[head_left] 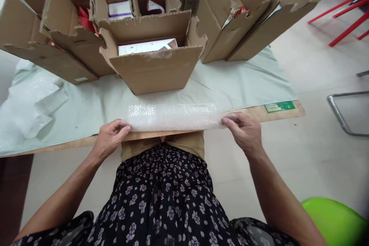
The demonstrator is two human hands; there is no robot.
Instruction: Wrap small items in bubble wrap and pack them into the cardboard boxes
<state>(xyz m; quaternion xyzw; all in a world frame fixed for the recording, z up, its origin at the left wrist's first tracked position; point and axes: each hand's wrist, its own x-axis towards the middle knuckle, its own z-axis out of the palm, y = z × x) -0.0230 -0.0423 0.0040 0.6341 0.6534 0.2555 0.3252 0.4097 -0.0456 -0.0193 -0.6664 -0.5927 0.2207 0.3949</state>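
Clear plastic bubble-wrap strip (173, 118) held at the near edge of the pale-clothed wooden table (245, 84)
Its left end is pinched by the left hand (112, 134), its right by the right hand (243, 130).

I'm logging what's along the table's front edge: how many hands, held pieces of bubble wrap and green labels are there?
Hands: 2, the left hand and the right hand
Held bubble wrap: 1
Green label: 1
Total: 4
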